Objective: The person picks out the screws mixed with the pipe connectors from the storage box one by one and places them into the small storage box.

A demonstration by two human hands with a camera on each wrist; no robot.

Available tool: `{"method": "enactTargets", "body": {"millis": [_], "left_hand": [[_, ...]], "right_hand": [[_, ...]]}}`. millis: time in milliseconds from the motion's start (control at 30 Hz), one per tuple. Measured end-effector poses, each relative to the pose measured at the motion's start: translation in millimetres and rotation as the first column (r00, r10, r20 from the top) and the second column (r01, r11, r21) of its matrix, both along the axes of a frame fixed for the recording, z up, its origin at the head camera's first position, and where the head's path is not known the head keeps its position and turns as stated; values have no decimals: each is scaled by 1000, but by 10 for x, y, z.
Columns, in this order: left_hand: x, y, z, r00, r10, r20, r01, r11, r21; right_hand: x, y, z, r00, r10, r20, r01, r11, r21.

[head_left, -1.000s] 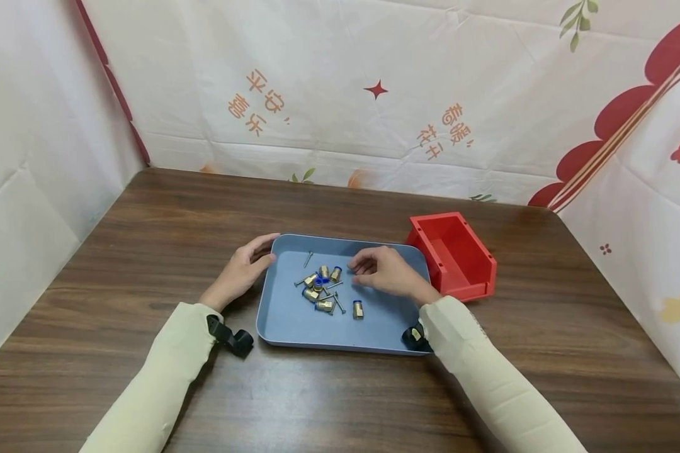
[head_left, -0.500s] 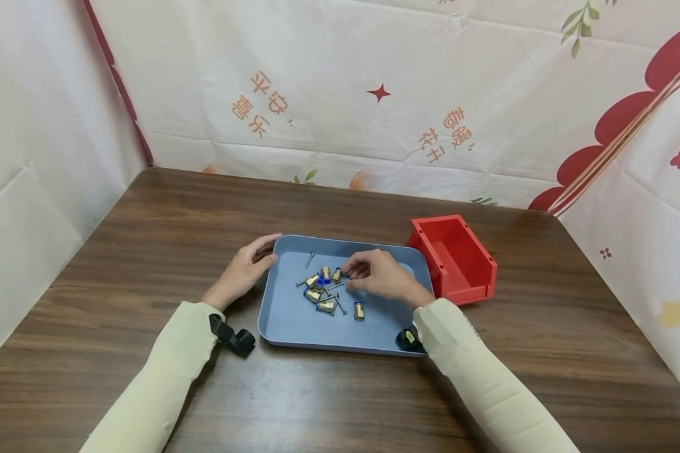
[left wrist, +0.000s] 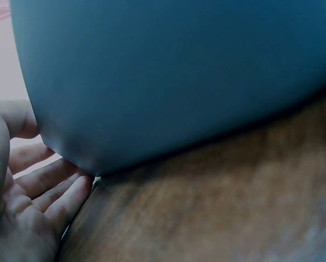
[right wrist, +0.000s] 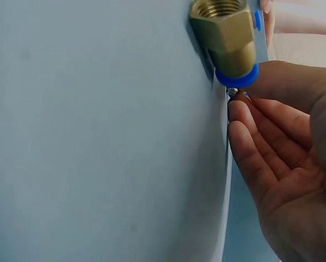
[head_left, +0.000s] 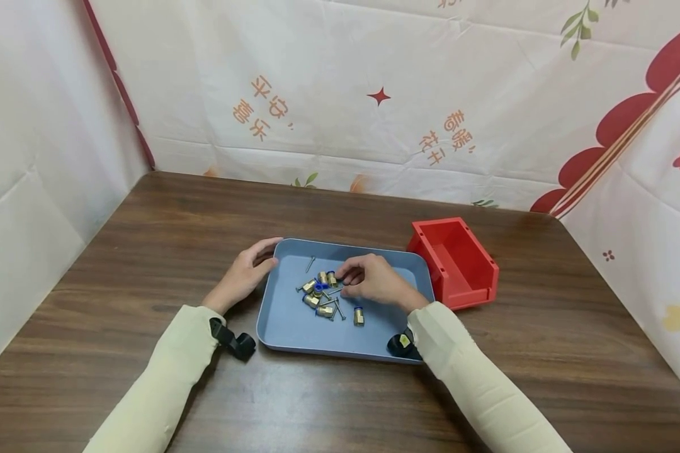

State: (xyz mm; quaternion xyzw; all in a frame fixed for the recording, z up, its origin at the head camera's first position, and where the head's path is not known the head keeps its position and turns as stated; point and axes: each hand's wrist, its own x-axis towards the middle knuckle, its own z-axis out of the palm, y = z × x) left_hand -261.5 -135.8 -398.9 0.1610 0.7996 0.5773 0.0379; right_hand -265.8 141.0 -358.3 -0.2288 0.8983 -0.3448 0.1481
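In the head view, my left hand [head_left: 240, 277] holds the left rim of a blue-grey tray [head_left: 317, 353] near its far corner. The left wrist view shows that hand's fingers [left wrist: 70, 199] against the outside of the tray wall. My right hand [head_left: 376, 281] reaches low into the tray, fingertips right beside a blue-collared brass push-in fitting [head_left: 332, 279]. Its thumb and fingers are apart, near a screw [head_left: 335, 290]. More fittings and screws lie heaped to its left. A lone fitting [head_left: 359, 316] stands nearer me and looms large in the right wrist view.
A red open-fronted parts bin [head_left: 456, 264] stands close against the tray's right end on the brown wooden table [head_left: 215, 390]. Apart from the heap, one screw [head_left: 310, 263] lies at the tray's far left. White printed cloth [head_left: 328, 82] hangs behind the table.
My right hand has moved left and slightly closer to me, up to the heap. The fitting by its fingertips has shifted a little left. My left hand stays at the tray rim.
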Motion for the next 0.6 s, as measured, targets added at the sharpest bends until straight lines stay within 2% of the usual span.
{"method": "enactTargets", "body": {"millis": [233, 433, 600], "left_hand": [[-13, -2, -22, 1000, 5, -15, -5, 1000, 10], [-8, 1, -23, 1000, 5, -16, -5, 1000, 8], [-7, 7, -25, 1000, 5, -14, -5, 1000, 9]], "right_hand": [[-9, -10, -9, 1000, 8, 11, -8, 1000, 1], [-15, -30, -24, 999, 35, -21, -35, 999, 18], [-24, -50, -41, 998, 27, -50, -26, 999, 24]]}}
